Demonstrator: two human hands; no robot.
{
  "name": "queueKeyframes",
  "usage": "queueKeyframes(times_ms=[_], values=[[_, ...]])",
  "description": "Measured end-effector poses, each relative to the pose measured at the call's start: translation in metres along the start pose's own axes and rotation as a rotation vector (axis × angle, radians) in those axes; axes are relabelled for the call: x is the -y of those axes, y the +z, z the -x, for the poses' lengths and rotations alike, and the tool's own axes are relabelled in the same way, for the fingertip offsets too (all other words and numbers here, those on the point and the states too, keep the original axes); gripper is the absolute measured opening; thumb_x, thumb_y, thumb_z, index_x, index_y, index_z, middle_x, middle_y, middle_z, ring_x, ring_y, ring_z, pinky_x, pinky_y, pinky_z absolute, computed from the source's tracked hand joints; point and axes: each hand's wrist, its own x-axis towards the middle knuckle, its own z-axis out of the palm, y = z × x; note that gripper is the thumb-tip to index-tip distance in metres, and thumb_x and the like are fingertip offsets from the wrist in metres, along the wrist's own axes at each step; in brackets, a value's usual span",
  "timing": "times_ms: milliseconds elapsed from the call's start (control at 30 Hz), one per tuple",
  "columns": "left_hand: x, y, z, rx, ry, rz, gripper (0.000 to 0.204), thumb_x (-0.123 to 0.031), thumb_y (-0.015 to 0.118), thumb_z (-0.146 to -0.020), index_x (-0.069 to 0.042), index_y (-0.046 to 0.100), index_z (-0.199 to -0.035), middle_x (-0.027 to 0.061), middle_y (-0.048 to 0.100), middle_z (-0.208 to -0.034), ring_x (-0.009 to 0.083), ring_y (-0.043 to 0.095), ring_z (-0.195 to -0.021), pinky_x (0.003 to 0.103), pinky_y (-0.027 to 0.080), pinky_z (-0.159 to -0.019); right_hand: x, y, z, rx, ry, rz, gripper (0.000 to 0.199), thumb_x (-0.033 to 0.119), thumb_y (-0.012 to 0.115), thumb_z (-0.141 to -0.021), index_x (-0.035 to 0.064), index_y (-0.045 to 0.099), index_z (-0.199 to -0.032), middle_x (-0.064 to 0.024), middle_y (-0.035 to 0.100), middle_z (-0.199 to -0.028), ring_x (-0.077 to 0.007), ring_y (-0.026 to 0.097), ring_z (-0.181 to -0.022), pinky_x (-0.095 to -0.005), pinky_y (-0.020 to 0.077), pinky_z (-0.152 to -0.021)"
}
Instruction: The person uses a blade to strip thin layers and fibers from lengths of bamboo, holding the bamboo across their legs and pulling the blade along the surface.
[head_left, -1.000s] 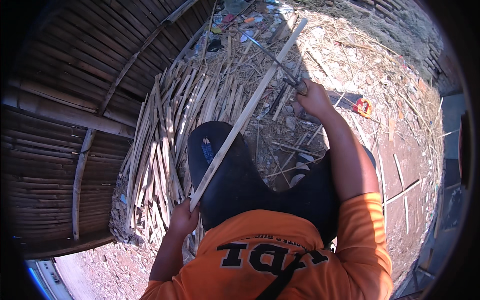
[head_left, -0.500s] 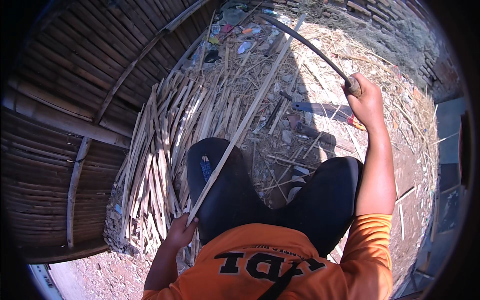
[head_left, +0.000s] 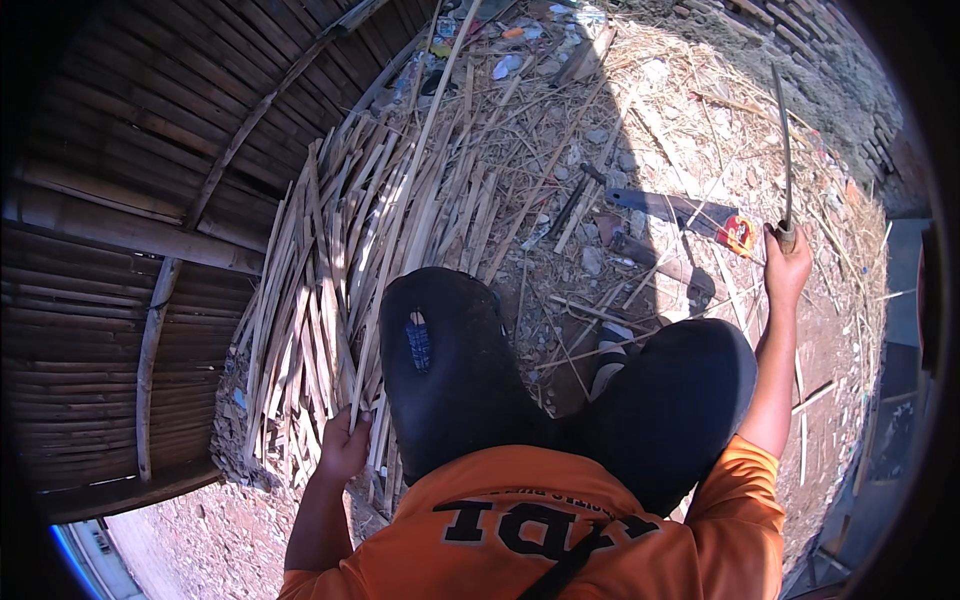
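My left hand (head_left: 345, 447) is closed around the lower end of a long, thin bamboo strip (head_left: 441, 95). The strip runs up and away over the pile of split strips (head_left: 318, 325) left of my knees. Out to the right, my right hand (head_left: 788, 265) grips the wooden handle of a sickle (head_left: 786, 150), its slim dark blade pointing upward and away. Blade and strip are well apart.
A handsaw (head_left: 660, 203) with a red and orange handle lies on the littered ground ahead, beside a short wooden piece (head_left: 668, 268). A slatted bamboo wall (head_left: 130, 330) stands close on the left; a brick wall (head_left: 830, 70) rises at the far right.
The sickle has swung right and down, away from the strip, and its blade now points upward. My left hand has shifted slightly left, and the strip has tilted left off my knee.
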Motion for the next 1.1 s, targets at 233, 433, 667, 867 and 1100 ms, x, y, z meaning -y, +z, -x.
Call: queueKeyframes(times_ms=[233,433,667,867,1100], values=[[0.04,-0.016,-0.065,-0.211,0.131,-0.119,0.027,-0.027,0.055,-0.105,-0.003,0.059,-0.094,0.0022,0.056,-0.068,0.0104,0.054,-0.062,0.031,0.043,-0.058,-0.084,-0.047,0.097,-0.081,0.365,-0.038,0.019,0.016,0.077,-0.09,0.0031,0.064,-0.089,0.0019,0.055,-0.069,-0.0085,0.048,-0.06,-0.0262,0.0395,-0.056],[0.063,-0.033,-0.116,-0.389,0.134,-0.438,0.038,-0.036,0.056,-0.102,0.001,0.064,-0.098,0.0189,0.066,-0.073,0.0324,0.065,-0.066,0.043,0.05,-0.066,-0.092,-0.057,-0.022,-0.142,0.242,-0.171,0.023,0.023,0.077,-0.092,0.0094,0.061,-0.083,0.0054,0.049,-0.063,-0.0057,0.041,-0.052,-0.0251,0.0311,-0.049],[0.113,-0.027,-0.174,-0.579,0.07,-0.627,0.046,-0.045,0.065,-0.094,-0.001,0.065,-0.107,0.0231,0.07,-0.081,0.0419,0.069,-0.075,0.049,0.054,-0.071,-0.043,0.008,-0.021,-0.168,0.337,-0.3,0.02,0.02,0.079,-0.088,0.0086,0.062,-0.086,0.0017,0.054,-0.063,-0.0082,0.045,-0.05,-0.0264,0.0363,-0.049],[0.114,-0.008,-0.177,-0.595,-0.071,-0.823,0.071,-0.038,0.077,-0.082,-0.008,0.049,-0.139,0.0175,0.038,-0.144,0.0398,0.037,-0.134,0.055,0.034,-0.109,-0.046,-0.05,0.068,-0.225,0.556,-0.298,0.023,0.018,0.079,-0.087,0.0086,0.059,-0.083,0.0017,0.05,-0.061,-0.0083,0.044,-0.048,-0.0262,0.0361,-0.047],[0.114,0.086,-0.199,-0.116,0.047,-0.947,0.101,-0.05,0.082,-0.076,-0.011,0.03,-0.154,0.019,0.039,-0.149,0.0369,0.038,-0.139,0.054,0.035,-0.111,-0.166,-0.117,0.11,-0.289,0.605,0.086,0.031,0.028,0.081,-0.084,0.0087,0.059,-0.075,-0.0015,0.051,-0.059,-0.0112,0.047,-0.05,-0.0285,0.0365,-0.047]])
